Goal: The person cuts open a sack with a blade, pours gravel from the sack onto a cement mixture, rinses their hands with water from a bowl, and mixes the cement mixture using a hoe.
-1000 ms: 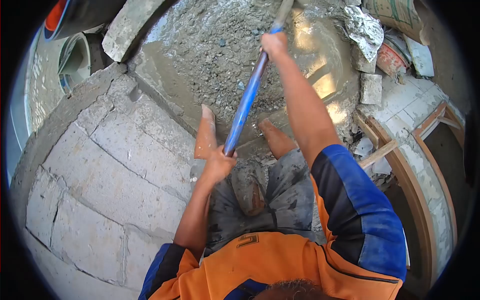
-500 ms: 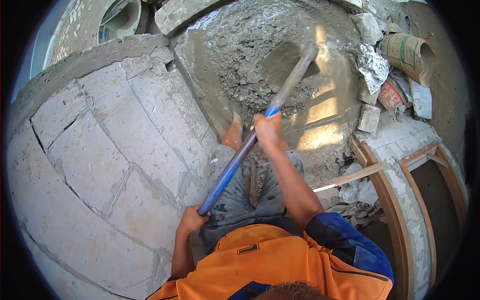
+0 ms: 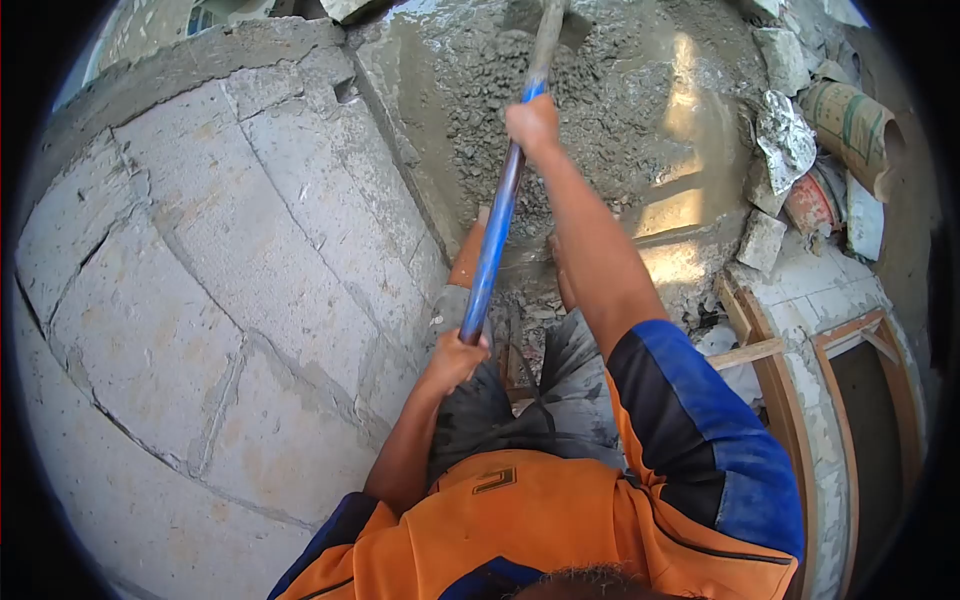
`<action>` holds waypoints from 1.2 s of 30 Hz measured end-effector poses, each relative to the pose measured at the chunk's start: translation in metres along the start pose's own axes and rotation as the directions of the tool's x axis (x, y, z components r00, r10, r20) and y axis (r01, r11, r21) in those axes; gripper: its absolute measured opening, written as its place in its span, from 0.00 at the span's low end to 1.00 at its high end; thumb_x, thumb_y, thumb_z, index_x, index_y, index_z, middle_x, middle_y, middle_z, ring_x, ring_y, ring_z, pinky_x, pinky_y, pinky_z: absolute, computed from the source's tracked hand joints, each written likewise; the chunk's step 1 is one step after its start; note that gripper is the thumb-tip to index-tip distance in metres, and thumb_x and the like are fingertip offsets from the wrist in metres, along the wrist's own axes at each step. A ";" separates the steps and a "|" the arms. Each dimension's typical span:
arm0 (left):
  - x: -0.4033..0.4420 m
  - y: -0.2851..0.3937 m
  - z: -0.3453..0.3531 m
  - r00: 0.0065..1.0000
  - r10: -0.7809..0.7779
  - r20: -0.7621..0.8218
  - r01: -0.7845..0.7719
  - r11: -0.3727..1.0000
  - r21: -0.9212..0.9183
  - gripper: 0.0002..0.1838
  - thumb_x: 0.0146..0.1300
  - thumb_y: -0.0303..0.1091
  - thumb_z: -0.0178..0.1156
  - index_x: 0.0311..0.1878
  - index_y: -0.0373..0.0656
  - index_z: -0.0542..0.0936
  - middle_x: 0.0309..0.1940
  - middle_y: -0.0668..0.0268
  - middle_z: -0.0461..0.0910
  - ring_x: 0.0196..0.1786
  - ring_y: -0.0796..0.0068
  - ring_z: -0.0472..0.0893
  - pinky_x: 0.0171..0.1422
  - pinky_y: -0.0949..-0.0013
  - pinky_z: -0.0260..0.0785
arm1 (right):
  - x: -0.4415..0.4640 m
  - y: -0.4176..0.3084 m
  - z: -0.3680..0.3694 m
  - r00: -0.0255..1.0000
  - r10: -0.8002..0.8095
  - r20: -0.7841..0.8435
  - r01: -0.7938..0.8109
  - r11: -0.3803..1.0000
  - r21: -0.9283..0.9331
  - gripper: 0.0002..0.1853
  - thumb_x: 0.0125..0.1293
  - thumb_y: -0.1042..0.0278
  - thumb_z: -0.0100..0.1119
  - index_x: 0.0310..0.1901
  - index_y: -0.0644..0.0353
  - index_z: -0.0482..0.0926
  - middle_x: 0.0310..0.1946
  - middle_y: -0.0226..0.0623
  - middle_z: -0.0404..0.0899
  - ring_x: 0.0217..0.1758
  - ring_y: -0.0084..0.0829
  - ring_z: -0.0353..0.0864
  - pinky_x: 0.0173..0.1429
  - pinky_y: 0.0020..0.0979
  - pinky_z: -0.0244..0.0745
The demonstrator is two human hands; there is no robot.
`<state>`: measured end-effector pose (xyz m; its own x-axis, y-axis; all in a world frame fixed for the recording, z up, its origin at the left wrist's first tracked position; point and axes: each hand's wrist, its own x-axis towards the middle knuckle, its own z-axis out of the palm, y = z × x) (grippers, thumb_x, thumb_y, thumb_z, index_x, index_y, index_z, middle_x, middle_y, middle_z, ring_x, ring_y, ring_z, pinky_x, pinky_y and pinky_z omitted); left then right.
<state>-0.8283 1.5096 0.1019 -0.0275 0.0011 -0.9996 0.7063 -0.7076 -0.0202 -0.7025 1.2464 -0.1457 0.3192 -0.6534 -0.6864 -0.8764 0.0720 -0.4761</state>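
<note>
A long-handled hoe (image 3: 492,250) with a blue-painted shaft runs away from my body into wet grey concrete mix (image 3: 490,90). My right hand (image 3: 533,125) is wrapped round the upper shaft, just below its bare, cement-coated stretch. Lower down, in front of my thighs, my left hand (image 3: 460,362) grips the butt end of the handle. At the top edge of the view, the hoe's blade (image 3: 521,16) lies against the mix and is partly cut off by the frame.
To the left spreads a wall of pale blocks (image 3: 280,220). On the right stand a cement bag (image 3: 850,125), crumpled silver wrapping (image 3: 785,142), a reddish bucket (image 3: 810,203) and broken blocks (image 3: 762,240). Wooden frames (image 3: 790,430) edge the lower right. My bare feet are close to the mix.
The hoe has swung leftward and farther forward, its handle now steeper in view. Both hands moved with it, the left one rightward and up. My view has shifted slightly.
</note>
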 end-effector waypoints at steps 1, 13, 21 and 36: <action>-0.028 -0.016 -0.004 1.000 -0.019 0.022 0.020 0.999 -0.038 0.07 0.52 0.24 0.63 0.34 0.41 0.77 0.19 0.70 0.75 0.14 0.81 0.70 0.17 0.74 0.59 | -0.024 0.006 0.004 1.000 0.015 0.000 -0.015 0.999 -0.041 0.11 0.51 0.72 0.55 0.33 0.73 0.77 0.29 0.57 0.82 0.30 0.47 0.86 0.36 0.43 0.79; -0.063 -0.100 -0.010 0.956 0.167 -0.240 -0.128 0.977 0.170 0.11 0.55 0.37 0.68 0.31 0.38 0.81 0.21 0.58 0.80 0.25 0.71 0.80 0.34 0.62 0.71 | -0.121 -0.054 -0.040 0.981 0.003 0.194 -0.036 0.986 0.166 0.20 0.52 0.70 0.60 0.45 0.71 0.69 0.33 0.58 0.80 0.37 0.52 0.83 0.46 0.44 0.76; 0.110 0.001 0.104 0.969 0.229 0.088 -0.142 0.818 -0.557 0.06 0.55 0.26 0.64 0.33 0.43 0.76 0.17 0.71 0.72 0.15 0.79 0.69 0.19 0.71 0.59 | 0.027 -0.068 0.054 0.902 -0.168 0.397 0.284 0.925 -0.252 0.23 0.53 0.70 0.57 0.51 0.73 0.74 0.46 0.65 0.80 0.54 0.53 0.81 0.59 0.44 0.75; -0.086 -0.114 0.052 0.998 0.065 -0.003 -0.064 0.975 -0.213 0.07 0.56 0.33 0.67 0.33 0.39 0.81 0.25 0.67 0.81 0.31 0.80 0.79 0.40 0.68 0.73 | -0.159 -0.059 -0.015 0.939 -0.067 0.338 0.072 0.997 -0.002 0.17 0.52 0.73 0.60 0.42 0.68 0.68 0.25 0.43 0.76 0.26 0.35 0.79 0.34 0.37 0.75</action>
<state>-0.9435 1.5537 0.1914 0.0205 -0.0430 -0.9989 0.8410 -0.5395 0.0405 -0.7070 1.3353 -0.0001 0.4802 -0.3640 -0.7981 -0.8519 0.0232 -0.5232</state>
